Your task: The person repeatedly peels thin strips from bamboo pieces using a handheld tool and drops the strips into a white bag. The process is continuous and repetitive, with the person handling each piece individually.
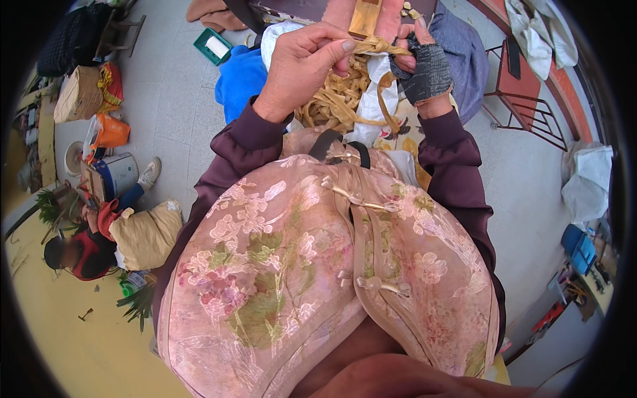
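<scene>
A tan fibrous strip (375, 46), twisted and looped, is stretched between my two hands. My left hand (306, 64) is bare and pinches one end between thumb and forefinger. Around the other end close the fingers of my right hand (420, 67), which wears a dark grey fingerless knit glove. A loose tail of the strip hangs below the right hand. Under both hands lies a tangled heap of tan strips (338, 97) on white sheeting. Just beyond the hands a wooden block (366, 17) rests on a pink cloth (338, 15).
Blue cloth (239, 82) and a green tray with a white block (213, 46) lie to the left. Small pale pieces (410, 11) sit past my right hand. A red-topped stool (520, 84) stands at right. Another person (89, 253) sits at far left beside a brown sack (148, 234).
</scene>
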Demonstrator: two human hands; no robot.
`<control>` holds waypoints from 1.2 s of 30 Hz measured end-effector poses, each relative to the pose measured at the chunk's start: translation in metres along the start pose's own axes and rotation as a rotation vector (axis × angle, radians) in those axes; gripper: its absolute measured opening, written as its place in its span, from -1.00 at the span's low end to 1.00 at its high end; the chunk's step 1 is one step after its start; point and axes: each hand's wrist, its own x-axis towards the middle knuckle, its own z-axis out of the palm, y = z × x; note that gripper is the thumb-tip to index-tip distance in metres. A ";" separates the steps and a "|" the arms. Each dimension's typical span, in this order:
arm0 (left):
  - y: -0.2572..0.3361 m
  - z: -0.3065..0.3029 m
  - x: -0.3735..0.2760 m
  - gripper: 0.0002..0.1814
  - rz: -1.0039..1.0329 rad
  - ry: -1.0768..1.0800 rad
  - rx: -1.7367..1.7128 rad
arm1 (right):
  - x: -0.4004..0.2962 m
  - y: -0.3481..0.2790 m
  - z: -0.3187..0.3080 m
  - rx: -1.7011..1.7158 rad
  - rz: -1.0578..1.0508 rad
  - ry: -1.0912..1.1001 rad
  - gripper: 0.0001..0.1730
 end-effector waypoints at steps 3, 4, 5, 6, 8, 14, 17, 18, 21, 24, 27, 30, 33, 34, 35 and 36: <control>-0.011 -0.014 0.004 -0.86 0.009 0.066 0.197 | -0.002 0.003 -0.001 -0.201 -0.007 -0.069 -0.76; -0.011 -0.018 0.002 -0.80 0.064 0.059 0.468 | -0.004 0.004 0.003 -0.388 -0.063 -0.114 -0.78; -0.010 -0.018 0.001 -0.74 0.186 0.059 0.652 | -0.007 0.005 0.007 -0.575 -0.119 -0.158 -0.79; -0.010 -0.017 0.002 -0.67 0.316 0.058 0.829 | -0.009 0.004 0.011 -0.602 -0.096 -0.158 -0.75; -0.005 -0.006 -0.002 -0.61 0.392 -0.013 0.999 | -0.016 0.016 0.022 -0.699 -0.075 -0.133 -0.75; -0.020 0.001 -0.013 -0.81 0.110 -0.293 1.246 | -0.032 0.027 0.038 -0.766 0.121 -0.187 -0.72; -0.035 -0.008 -0.009 -0.80 0.159 -0.290 1.227 | -0.028 0.025 0.028 -0.919 0.289 -0.257 -0.67; -0.040 -0.013 -0.004 -0.80 0.225 -0.276 1.215 | -0.027 0.030 0.025 -1.045 0.088 -0.308 -0.65; -0.056 -0.028 0.010 -0.80 0.406 -0.235 1.233 | -0.022 0.031 0.025 -1.225 -0.165 -0.318 -0.63; -0.079 -0.042 0.025 -0.80 0.527 -0.204 1.199 | -0.024 0.042 0.033 -1.170 -0.351 -0.241 -0.64; -0.092 -0.037 0.037 -0.81 0.536 -0.062 1.054 | -0.017 0.036 0.038 -1.196 -0.400 -0.154 -0.62; -0.098 -0.028 0.053 -0.87 -0.057 -0.062 0.423 | 0.006 0.028 0.023 -1.341 -0.441 -0.052 -0.56; -0.080 -0.017 0.063 -0.82 -0.433 -0.028 -0.316 | 0.032 0.020 -0.012 -1.577 -0.536 0.024 -0.48; -0.075 -0.016 0.067 -0.80 -0.442 -0.022 -0.329 | 0.039 0.019 -0.019 -1.578 -0.505 0.046 -0.46; -0.073 -0.016 0.069 -0.79 -0.452 -0.016 -0.341 | 0.046 0.018 -0.025 -1.579 -0.473 0.068 -0.44; -0.081 -0.018 0.070 -0.79 -0.406 -0.018 -0.189 | 0.052 0.019 -0.029 -1.577 -0.445 0.086 -0.42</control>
